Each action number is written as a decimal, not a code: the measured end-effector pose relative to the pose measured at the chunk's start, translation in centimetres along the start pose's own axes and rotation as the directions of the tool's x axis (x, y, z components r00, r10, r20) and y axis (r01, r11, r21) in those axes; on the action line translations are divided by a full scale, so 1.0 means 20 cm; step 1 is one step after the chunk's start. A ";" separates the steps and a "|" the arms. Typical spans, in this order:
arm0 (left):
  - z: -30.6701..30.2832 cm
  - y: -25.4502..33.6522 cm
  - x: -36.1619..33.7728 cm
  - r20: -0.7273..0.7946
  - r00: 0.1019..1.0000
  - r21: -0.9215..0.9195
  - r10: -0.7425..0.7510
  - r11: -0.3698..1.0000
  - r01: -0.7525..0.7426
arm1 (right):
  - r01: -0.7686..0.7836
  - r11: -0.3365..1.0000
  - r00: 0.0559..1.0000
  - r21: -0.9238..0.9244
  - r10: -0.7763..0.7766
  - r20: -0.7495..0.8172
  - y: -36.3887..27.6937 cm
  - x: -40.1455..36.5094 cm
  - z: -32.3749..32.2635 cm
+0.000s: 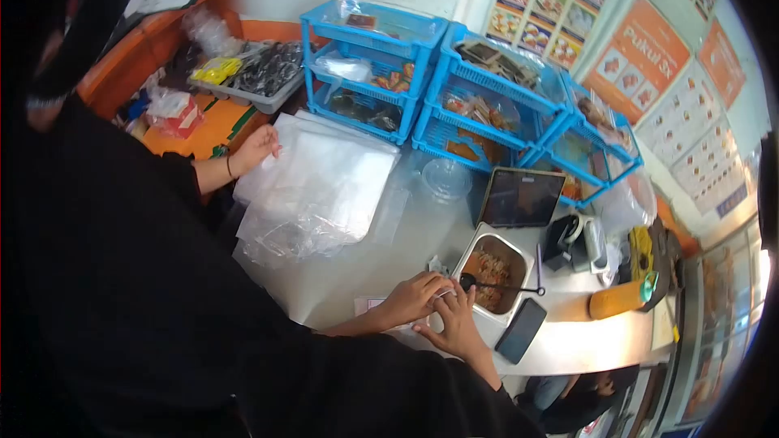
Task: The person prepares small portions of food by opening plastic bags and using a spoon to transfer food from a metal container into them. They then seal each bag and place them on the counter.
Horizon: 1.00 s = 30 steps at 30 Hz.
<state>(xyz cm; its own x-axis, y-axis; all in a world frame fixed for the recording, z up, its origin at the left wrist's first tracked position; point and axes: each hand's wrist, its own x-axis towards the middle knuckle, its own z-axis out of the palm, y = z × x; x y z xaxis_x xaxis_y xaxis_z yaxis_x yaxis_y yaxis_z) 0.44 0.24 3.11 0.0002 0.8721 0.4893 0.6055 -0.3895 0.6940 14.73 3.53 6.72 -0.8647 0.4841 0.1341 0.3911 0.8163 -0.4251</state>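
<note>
Holding a small see-through piece just beside a metal pan

Between the left hand [414, 298] and the right hand [456, 329], a see-through piece [436, 323], apparently plastic, is held over the near edge of the counter. It is pinched by the left fingertips; the right fingers are curved around it, but whether they are closed cannot be told. It can be judged light, soft, rather slippery and easily creased, best gripped by its edge.

Just beyond, a brownish chopped food [491, 266] is contained in the metal pan [493, 242], across which a black ladle [468, 281] is laid. A clear round container [446, 179] is set farther back; no contents can be made out. In the left blue rack [417, 73], clear-wrapped goods and reddish packets are stored. Dark wrapped items [278, 65] and a yellow packet [216, 70] are held in a grey tray [268, 104]. Clear plastic sheets [341, 170] are touched by another person's hand [258, 146].
</note>
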 end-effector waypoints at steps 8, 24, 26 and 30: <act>0.08 0.07 -0.06 -0.127 0.985 -0.012 -0.115 0.993 0.114 | 0.137 0.990 0.988 0.018 -0.138 0.066 0.10 -0.02 -0.03; 0.32 0.43 -0.11 -0.331 0.930 0.131 -0.160 0.968 0.213 | 0.414 0.890 0.899 0.193 -0.433 0.071 0.24 -0.20 -0.18; 0.35 0.46 -0.11 -0.340 0.925 0.134 -0.171 0.965 0.227 | 0.425 0.882 0.896 0.206 -0.442 0.045 0.26 -0.23 -0.18; 0.41 0.49 -0.08 -0.289 0.939 0.122 -0.188 0.965 0.231 | 0.408 0.889 0.910 0.211 -0.414 -0.014 0.35 -0.31 -0.12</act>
<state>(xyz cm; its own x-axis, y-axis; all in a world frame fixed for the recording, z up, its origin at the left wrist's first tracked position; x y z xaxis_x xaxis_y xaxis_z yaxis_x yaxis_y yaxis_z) 12.92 -2.53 4.81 -0.3439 0.8060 0.4817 0.6817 -0.1385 0.7184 23.65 7.01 4.98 -0.9445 0.1069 0.3108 -0.0714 0.8563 -0.5116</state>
